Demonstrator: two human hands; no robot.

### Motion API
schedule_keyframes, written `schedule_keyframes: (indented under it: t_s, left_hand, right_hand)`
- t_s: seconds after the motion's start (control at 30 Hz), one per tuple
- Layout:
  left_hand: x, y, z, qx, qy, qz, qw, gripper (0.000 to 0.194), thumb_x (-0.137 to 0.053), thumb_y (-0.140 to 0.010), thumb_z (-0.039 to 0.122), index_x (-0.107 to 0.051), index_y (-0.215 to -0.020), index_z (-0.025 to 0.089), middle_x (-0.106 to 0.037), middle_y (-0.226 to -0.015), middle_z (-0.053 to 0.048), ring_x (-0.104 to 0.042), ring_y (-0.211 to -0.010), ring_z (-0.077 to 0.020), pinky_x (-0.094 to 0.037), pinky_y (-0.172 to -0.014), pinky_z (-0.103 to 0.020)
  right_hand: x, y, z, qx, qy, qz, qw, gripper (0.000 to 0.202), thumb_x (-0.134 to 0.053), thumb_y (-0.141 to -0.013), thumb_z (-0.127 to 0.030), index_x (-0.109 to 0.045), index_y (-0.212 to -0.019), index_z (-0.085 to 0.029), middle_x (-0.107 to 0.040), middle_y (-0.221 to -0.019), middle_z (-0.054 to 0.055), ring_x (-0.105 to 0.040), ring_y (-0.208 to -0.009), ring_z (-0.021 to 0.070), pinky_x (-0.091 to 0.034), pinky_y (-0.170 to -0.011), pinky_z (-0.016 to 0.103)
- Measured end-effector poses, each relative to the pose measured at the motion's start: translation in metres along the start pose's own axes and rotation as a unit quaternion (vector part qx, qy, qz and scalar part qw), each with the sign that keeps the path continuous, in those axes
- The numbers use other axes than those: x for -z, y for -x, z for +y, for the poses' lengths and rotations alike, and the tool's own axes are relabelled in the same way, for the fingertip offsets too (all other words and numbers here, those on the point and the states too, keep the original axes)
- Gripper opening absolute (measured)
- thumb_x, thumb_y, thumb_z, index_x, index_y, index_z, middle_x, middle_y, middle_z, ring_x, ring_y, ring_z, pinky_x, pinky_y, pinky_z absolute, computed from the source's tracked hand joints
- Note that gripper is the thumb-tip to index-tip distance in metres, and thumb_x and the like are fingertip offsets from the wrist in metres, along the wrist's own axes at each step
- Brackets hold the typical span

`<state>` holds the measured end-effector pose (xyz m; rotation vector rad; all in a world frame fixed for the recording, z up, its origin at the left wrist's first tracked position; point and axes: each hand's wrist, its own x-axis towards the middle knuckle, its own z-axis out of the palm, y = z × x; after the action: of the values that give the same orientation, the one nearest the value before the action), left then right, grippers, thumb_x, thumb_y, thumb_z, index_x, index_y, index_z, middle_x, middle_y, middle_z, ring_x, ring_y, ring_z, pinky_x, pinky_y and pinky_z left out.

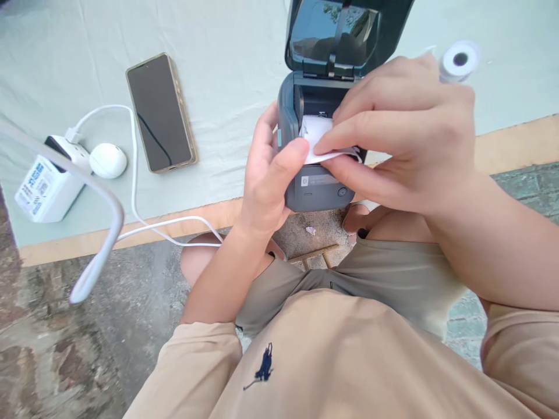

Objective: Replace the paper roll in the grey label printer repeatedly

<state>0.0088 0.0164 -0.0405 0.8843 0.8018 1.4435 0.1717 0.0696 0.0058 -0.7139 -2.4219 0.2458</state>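
A small dark grey label printer (321,195) is held over the table's front edge, its lid (345,35) raised. My left hand (273,174) wraps round the printer's left side, with the thumb over the front rim against the paper. Inside the open bay sits white paper (317,128), seemingly a roll, though my fingers cover part of it. My right hand (393,128) pinches the loose end of this paper between thumb and fingers, above the bay's front lip. The power button and a small label show on the printer's front.
On the cloth-covered table (218,70) lie a phone (161,113) and a white earbud case (108,160). Left of them stands a white charger block (56,180) with a white cable (134,157) hanging over the edge. A second white roll (449,63) rests at the right, behind my right hand.
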Motion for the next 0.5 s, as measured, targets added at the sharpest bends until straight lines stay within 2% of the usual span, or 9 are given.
schedule_keyframes:
  t_s: [0.07,0.13,0.3,0.4,0.47,0.5]
  left_hand:
    - [-0.003,0.002,0.002,-0.002,-0.001,-0.003,1.0,0.034,-0.065,-0.083,0.04,-0.053,-0.113,0.028,-0.06,-0.105,0.0,-0.062,-0.103,-0.0192,-0.05,-0.092,-0.035]
    - [-0.004,0.004,0.004,-0.001,-0.001,0.002,1.0,0.04,-0.067,-0.083,0.033,-0.049,-0.118,0.026,-0.058,-0.108,-0.001,-0.061,-0.1,-0.0152,-0.05,-0.092,-0.033]
    - [0.001,0.001,-0.002,-0.025,-0.045,-0.01,0.999,0.073,-0.077,-0.068,0.038,-0.04,-0.131,0.029,-0.054,-0.125,-0.006,-0.063,-0.105,-0.0229,-0.053,-0.087,-0.034]
    - [0.003,0.0,-0.004,-0.03,-0.035,-0.017,0.999,0.072,-0.075,-0.07,0.038,-0.039,-0.132,0.03,-0.053,-0.128,-0.006,-0.061,-0.111,-0.0245,-0.052,-0.092,-0.035]
    - [0.002,0.0,-0.003,-0.023,-0.03,-0.008,0.999,0.067,-0.072,-0.073,0.035,-0.039,-0.131,0.03,-0.052,-0.128,-0.006,-0.061,-0.109,-0.0228,-0.053,-0.092,-0.034]
    - [0.002,0.001,-0.002,-0.022,-0.034,-0.007,0.999,0.067,-0.071,-0.073,0.034,-0.038,-0.131,0.03,-0.053,-0.128,-0.006,-0.062,-0.106,-0.0217,-0.053,-0.09,-0.033]
  right_hand:
    - [0.0,0.001,0.001,0.006,-0.057,0.001,0.998,0.018,-0.054,-0.085,-0.04,-0.067,-0.088,-0.029,-0.066,-0.088,-0.004,-0.063,-0.091,0.0114,-0.052,-0.086,0.034]
    - [0.002,0.003,0.003,0.005,-0.089,0.004,0.996,0.017,-0.055,-0.086,-0.039,-0.066,-0.089,-0.027,-0.066,-0.087,-0.002,-0.062,-0.09,0.0108,-0.052,-0.088,0.033]
    - [0.008,0.006,0.008,-0.016,-0.028,0.001,0.999,0.025,-0.055,-0.087,-0.043,-0.061,-0.103,-0.025,-0.062,-0.101,0.004,-0.058,-0.098,0.0147,-0.049,-0.09,0.036]
    - [0.009,0.007,0.009,-0.006,0.001,-0.03,1.0,0.037,-0.058,-0.083,-0.052,-0.058,-0.111,-0.028,-0.057,-0.105,0.006,-0.056,-0.101,0.018,-0.047,-0.093,0.041]
    - [0.01,0.007,0.008,-0.003,-0.011,-0.017,1.0,0.04,-0.061,-0.08,-0.054,-0.059,-0.109,-0.027,-0.056,-0.104,0.005,-0.055,-0.102,0.0184,-0.047,-0.094,0.042]
    - [0.011,0.006,0.008,-0.033,-0.043,0.003,0.999,0.04,-0.064,-0.078,-0.053,-0.06,-0.107,-0.027,-0.056,-0.103,0.004,-0.055,-0.105,0.0181,-0.047,-0.098,0.042]
